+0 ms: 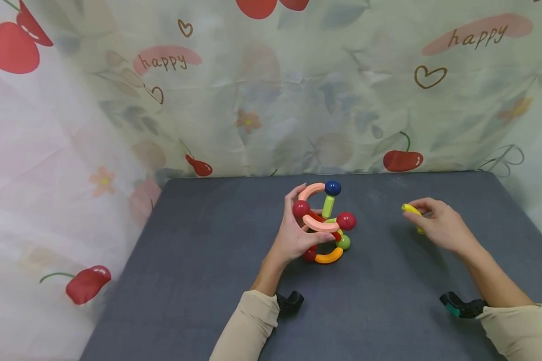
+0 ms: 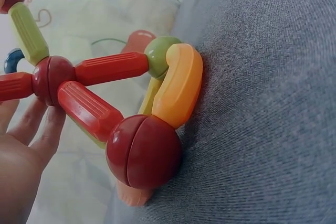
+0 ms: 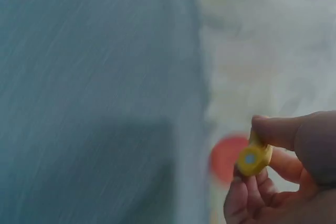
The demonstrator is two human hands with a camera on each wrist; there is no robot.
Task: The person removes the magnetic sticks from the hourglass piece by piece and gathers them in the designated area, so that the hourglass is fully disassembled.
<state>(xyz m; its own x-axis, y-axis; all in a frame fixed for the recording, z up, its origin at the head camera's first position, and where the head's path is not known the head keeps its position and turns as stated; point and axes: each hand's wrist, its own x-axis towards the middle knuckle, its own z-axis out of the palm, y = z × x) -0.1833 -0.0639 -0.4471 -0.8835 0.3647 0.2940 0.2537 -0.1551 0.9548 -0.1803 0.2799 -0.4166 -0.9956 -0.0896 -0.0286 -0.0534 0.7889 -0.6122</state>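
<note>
My left hand (image 1: 298,234) grips a built-up figure of magnetic balls and rods (image 1: 321,225), standing near the middle of the dark table. Red, green and blue balls join its straight red and green rods and curved pink and orange ones. Close up in the left wrist view, a dark red ball (image 2: 144,151) and a curved orange rod (image 2: 180,85) sit at the table's surface. To the right, my right hand (image 1: 443,225) pinches a yellow rod (image 1: 411,208) between thumb and fingers, above the table. One round end of this yellow rod (image 3: 251,160) faces the right wrist camera.
The dark grey cloth-covered table (image 1: 198,260) reaches back to a hanging curtain (image 1: 293,100) printed with cherries, hearts and words. Another printed curtain (image 1: 40,200) hangs along the left side. Black straps (image 1: 465,306) sit at both wrists.
</note>
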